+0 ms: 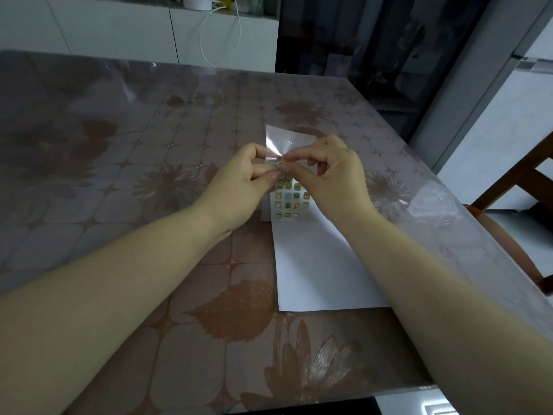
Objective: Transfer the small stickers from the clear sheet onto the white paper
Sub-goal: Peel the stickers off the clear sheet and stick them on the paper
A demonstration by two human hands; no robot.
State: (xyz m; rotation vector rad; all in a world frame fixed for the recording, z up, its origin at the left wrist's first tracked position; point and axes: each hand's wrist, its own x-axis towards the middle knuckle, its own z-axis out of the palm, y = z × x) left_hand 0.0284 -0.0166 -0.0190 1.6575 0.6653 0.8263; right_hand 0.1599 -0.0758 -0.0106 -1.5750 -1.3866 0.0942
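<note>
A clear sheet is held up above the table, its upper part bare and glinting. Rows of small green and yellow stickers fill its lower part. My left hand pinches the sheet from the left. My right hand pinches at the same spot from the right, fingertips touching a small sticker at the top row. The white paper lies flat on the table below the sheet, partly under my right forearm.
The table has a brown floral cloth under a clear plastic cover. A wooden chair stands at the right edge. White cabinets with a hanging white cable and a dark glass cabinet are behind.
</note>
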